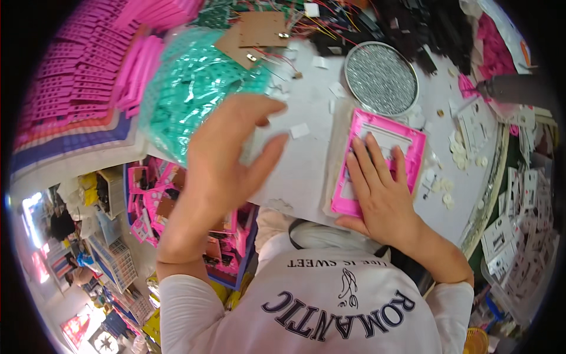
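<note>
A pink plastic casing (348, 205), shaped like a shallow rectangular tray with a pale panel inside, lies on a pale pad near the table's front edge. Over it rests my right hand (380, 189), its fingers stretched out flat across the casing's inside, hiding part of it. My left hand (233, 153) is raised to the left of the casing, slightly blurred. Its thumb and fingers are apart with nothing between them. Behind that hand sits a clear bag of turquoise plastic parts (194, 82). A round dish of small silvery screws (381, 78) stands just beyond the casing.
Stacked pink plastic parts (76, 76) fill the far left. Brown boards (263, 29) with wires lie at the back. A dark tool (510, 88) reaches in from the right, near small white discs (458, 150). A bin of pink assemblies (171, 200) stands below left.
</note>
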Motion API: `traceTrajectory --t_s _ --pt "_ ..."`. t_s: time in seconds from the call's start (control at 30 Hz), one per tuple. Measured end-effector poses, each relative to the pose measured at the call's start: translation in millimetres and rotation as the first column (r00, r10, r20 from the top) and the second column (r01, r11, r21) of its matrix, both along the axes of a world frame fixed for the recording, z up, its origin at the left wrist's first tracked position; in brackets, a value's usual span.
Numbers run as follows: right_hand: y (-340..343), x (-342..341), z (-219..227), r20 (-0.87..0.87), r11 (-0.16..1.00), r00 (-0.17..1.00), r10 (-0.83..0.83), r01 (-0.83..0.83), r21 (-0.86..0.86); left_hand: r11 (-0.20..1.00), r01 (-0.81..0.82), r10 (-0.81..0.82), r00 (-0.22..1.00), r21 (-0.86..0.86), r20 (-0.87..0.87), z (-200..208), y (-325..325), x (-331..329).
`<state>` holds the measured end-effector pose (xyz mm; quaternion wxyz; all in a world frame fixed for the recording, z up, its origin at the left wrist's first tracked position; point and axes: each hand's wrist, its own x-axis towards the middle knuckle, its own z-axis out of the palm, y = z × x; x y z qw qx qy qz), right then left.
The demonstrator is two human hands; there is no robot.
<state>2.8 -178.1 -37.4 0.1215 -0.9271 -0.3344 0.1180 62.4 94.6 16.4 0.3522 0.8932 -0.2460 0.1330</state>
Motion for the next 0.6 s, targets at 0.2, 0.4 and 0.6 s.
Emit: traceTrajectory --t_s 0.2,0.4,0.6 --pt "3 0 1 0.019 1.0 1.0 0.013 -0.013 -0.001 0.828 -0.306 0.305 0.949 0.47 0.081 10 43 123" --pt "0 -2 -1 0.042 0.997 0.999 -0.022 0.018 0.081 0.802 -0.308 0.331 0.942 0.512 0.049 -29 29 182" --pt "-15 4 14 0.111 0.918 0.992 -0.056 0.007 0.396 0.83 -0.412 0.265 0.884 -0.376 -0.385 29 47 195"
